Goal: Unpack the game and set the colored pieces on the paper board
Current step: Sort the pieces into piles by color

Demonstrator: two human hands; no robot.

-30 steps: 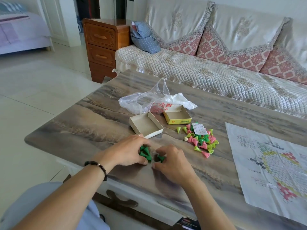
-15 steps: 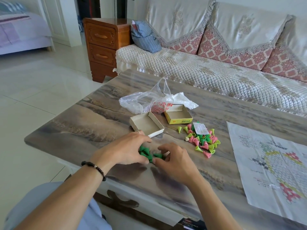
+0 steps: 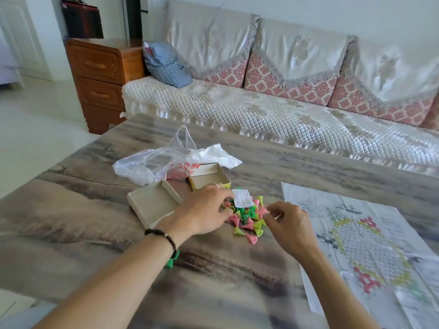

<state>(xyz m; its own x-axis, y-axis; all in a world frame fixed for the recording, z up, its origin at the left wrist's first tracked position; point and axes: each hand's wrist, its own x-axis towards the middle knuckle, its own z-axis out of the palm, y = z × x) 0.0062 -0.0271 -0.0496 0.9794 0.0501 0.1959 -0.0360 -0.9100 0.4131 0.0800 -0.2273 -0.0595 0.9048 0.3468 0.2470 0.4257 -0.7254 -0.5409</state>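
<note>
A heap of small cone-shaped pieces point(image 3: 247, 218) in pink, green and yellow lies on the table, with a small white slip of paper point(image 3: 242, 198) on top. My left hand point(image 3: 205, 208) rests at the heap's left edge, fingers spread into the pieces. My right hand point(image 3: 288, 222) is at the heap's right edge, fingertips pinched together; what they hold is hidden. A few sorted green pieces point(image 3: 171, 260) lie near my left forearm, partly covered by it. The paper board point(image 3: 361, 245) with a star pattern lies flat to the right.
Two open cardboard box halves, a plain one point(image 3: 152, 205) and a yellow one point(image 3: 209, 176), stand behind the heap. A crumpled plastic bag point(image 3: 166, 160) lies behind them. A quilted sofa point(image 3: 261, 110) runs along the table's far side, a wooden cabinet point(image 3: 99, 74) at its left.
Both hands left the green pieces near the table's front edge and moved forward and right to the mixed heap. The green pieces stay behind by my left forearm.
</note>
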